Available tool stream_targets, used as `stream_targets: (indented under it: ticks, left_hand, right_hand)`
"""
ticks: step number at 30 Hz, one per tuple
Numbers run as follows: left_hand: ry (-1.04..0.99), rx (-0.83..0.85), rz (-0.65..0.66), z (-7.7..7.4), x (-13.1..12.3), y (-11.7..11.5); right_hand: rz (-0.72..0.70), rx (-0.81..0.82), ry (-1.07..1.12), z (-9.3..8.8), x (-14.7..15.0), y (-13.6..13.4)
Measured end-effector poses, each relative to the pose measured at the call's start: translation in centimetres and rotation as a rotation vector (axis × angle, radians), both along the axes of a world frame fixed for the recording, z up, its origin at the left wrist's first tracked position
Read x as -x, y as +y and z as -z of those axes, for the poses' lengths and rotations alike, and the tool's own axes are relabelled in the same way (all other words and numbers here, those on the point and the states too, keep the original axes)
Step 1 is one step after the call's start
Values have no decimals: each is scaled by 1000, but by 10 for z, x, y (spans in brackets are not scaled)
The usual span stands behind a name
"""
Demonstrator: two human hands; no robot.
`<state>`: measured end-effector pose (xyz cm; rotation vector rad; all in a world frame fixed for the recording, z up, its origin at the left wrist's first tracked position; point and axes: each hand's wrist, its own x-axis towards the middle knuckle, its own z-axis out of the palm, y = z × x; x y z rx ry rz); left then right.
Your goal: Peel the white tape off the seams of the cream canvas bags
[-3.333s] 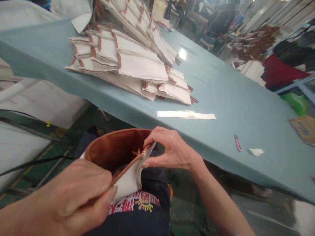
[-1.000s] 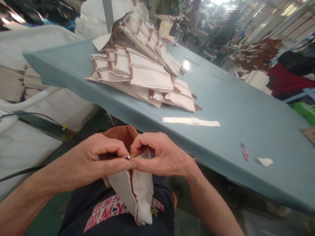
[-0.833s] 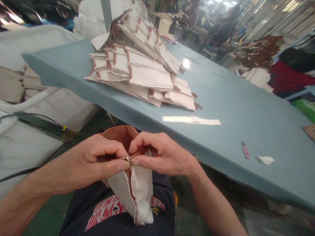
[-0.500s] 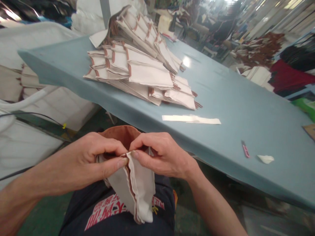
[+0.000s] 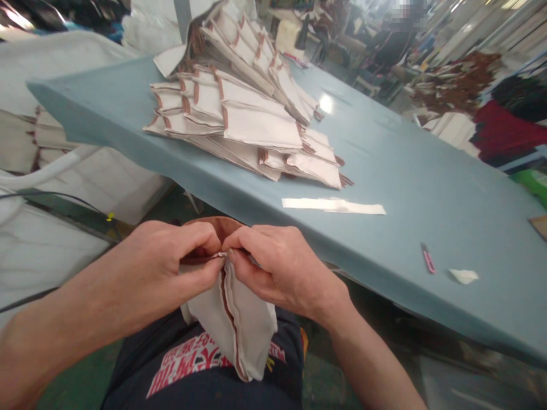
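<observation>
A cream fabric piece with brown lining (image 5: pixel 252 330) hangs over my lap, its seam running downward from my fingers. My left hand (image 5: pixel 175 262) pinches the top edge on the left of that seam. Close beside it, thumb and fingers of my right hand (image 5: pixel 277 265) pinch the same edge from the right, the fingertips of both hands nearly touching. Behind the hands a curved part of the brown lining shows. What lies right under the fingertips is hidden.
A blue-covered table (image 5: pixel 410 222) stands in front, bearing stacked cream pieces with brown edges (image 5: pixel 260 122), white strips (image 5: pixel 333 205), a pink-handled small tool (image 5: pixel 428 259) and a white scrap (image 5: pixel 464 276). White sacks (image 5: pixel 119 182) stand at left. A person (image 5: pixel 395 42) is in the background.
Both hands have moved slightly up, still pinching the fabric edge. The hanging fabric has spread a little to the right at its lower part.
</observation>
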<state>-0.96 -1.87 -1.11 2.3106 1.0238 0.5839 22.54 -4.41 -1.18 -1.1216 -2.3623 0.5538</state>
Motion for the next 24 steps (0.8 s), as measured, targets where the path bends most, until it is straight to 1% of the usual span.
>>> stream_targets:
  ticks: [2,4,7,11,15,21,24]
  left_hand:
    - [25,-34,-3,0,-2,-2]
    - [7,-11,2,1,-3,-2]
    - [-24,84,23,5,1,1]
    - [-24,206,75,12,14,5]
    - [-42,241,99,15,23,7]
    - [-24,269,102,12,29,10]
    - [-30,235,120,13,32,11]
  right_hand:
    - [10,76,-4,-1,1,1]
    - [17,194,42,0,3,2]
    - [22,324,103,3,4,6]
    - [-5,401,127,4,7,10]
    - [-14,442,94,1,12,13]
    - [4,435,-20,-1,22,15]
    - [3,425,-70,-2,25,16]
